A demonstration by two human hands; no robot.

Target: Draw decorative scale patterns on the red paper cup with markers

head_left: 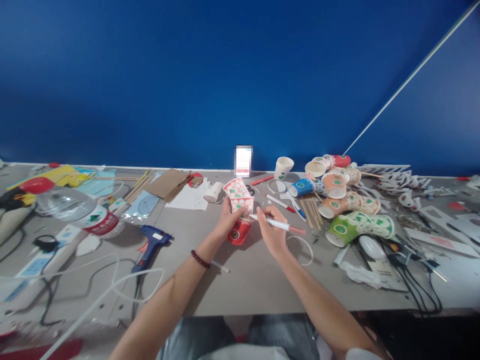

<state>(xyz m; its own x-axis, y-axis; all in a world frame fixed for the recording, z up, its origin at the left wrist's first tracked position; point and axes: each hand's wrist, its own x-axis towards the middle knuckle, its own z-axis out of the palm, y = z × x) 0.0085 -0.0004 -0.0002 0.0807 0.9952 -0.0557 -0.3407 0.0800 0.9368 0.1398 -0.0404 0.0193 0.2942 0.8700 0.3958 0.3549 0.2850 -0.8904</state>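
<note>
Near the middle of the table, my left hand (225, 220) is closed around a red and white patterned paper cup (238, 236), whose upper part looks cut and folded open. My right hand (273, 234) pinches a white marker pen (280, 225) with a reddish end. The pen's tip points left and is at or very close to the cup's side; whether it touches I cannot tell. Behind the cup lie a small white paper cup (213, 192) on its side and part of a dark scissors handle (251, 190). A white cup (284, 168) stands farther back.
On the left are a blue glue gun (152, 245), a water bottle (80, 210), a power strip (41, 265) and loose cables. Several patterned cups (343, 227) lie on the right, near wooden sticks (311, 212) and a white mouse (372, 247). A blue wall (225, 85) rises behind.
</note>
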